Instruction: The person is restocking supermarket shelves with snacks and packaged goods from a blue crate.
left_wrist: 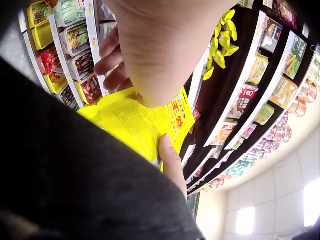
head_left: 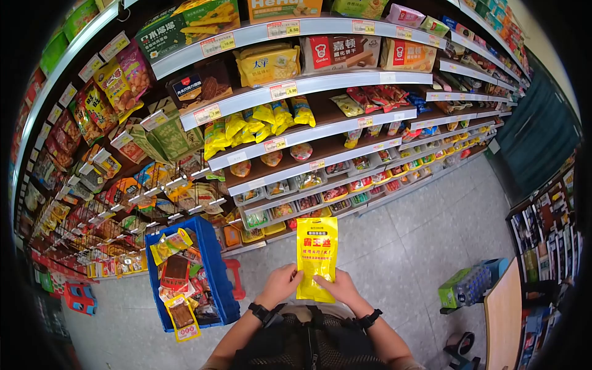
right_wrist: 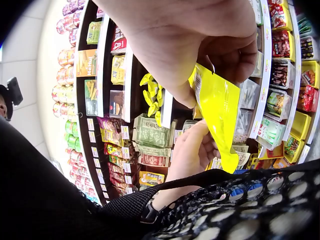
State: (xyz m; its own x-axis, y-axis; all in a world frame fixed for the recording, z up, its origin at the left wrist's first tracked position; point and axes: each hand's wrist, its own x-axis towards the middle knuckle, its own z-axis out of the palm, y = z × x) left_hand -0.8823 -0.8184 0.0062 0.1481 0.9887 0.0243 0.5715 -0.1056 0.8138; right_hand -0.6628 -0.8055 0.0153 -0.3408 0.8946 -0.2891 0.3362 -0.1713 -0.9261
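Grey floor tiles (head_left: 425,240) underfoot. Ahead of the body, yellow snack packet (head_left: 317,250) reading 霸王丝 in red, pinched at its left edge by fingers of the left hand (head_left: 282,285), gripped lower right by the right hand (head_left: 340,288), thumb (head_left: 322,282) across the front. To the left, blue crate (head_left: 214,259) of snack packs (head_left: 174,275). Beyond, on shelves (head_left: 320,27), Garden 嘉顿 wafers (head_left: 345,54).
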